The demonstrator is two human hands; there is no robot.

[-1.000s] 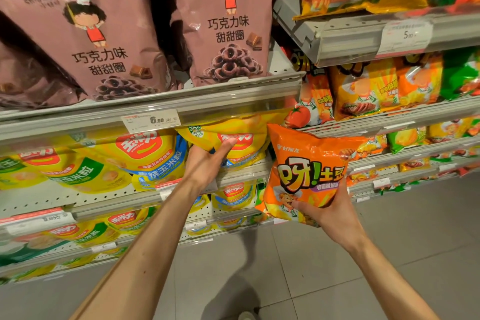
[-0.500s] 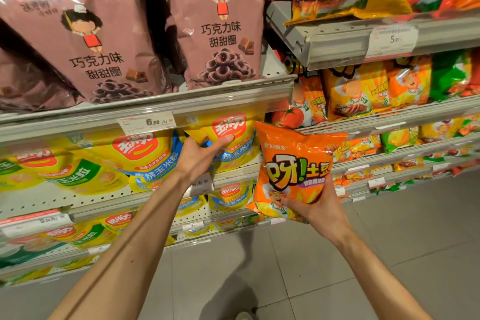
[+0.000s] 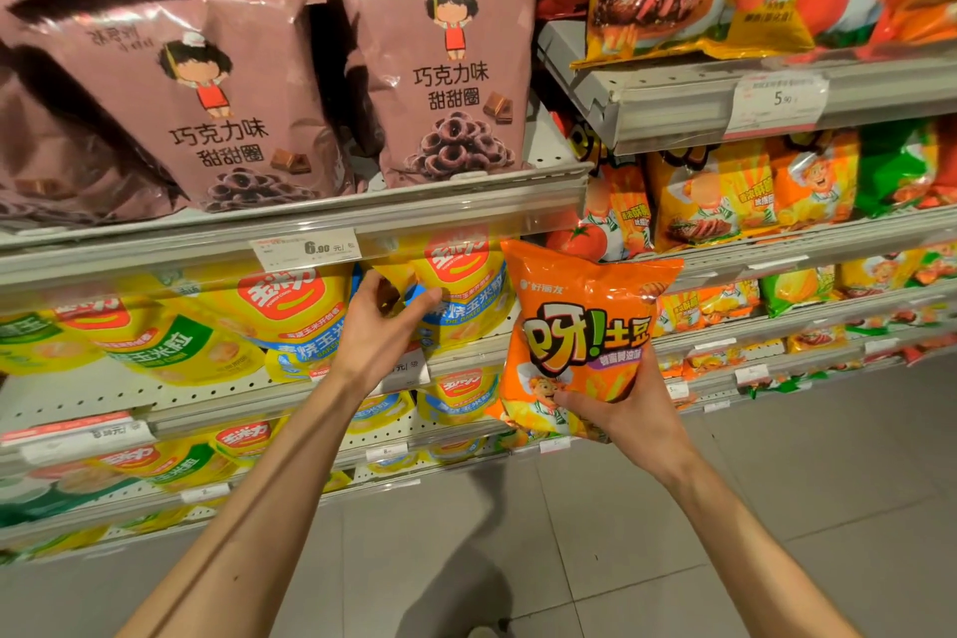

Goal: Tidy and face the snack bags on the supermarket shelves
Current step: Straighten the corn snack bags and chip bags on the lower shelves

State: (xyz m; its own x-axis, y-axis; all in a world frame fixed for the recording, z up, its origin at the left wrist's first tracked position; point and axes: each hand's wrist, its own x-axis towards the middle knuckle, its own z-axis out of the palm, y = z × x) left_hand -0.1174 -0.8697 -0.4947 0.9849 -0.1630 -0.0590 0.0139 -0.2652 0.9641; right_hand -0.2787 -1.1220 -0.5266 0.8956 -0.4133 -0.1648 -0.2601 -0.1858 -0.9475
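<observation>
We see right hand (image 3: 629, 412) gripping lower edge of glossy orange potato-snack bag (image 3: 582, 337), fingers curled round it, bag upright, held off shelf in front of shelving joint. Left hand (image 3: 375, 326) reaches to yellow-and-blue corn-snack bag (image 3: 461, 293) on middle shelf, fingers curled at its left edge, thumb across front. Above, mauve chocolate-ring bags (image 3: 440, 73) stand on grey metal shelf rail (image 3: 310, 228).
</observation>
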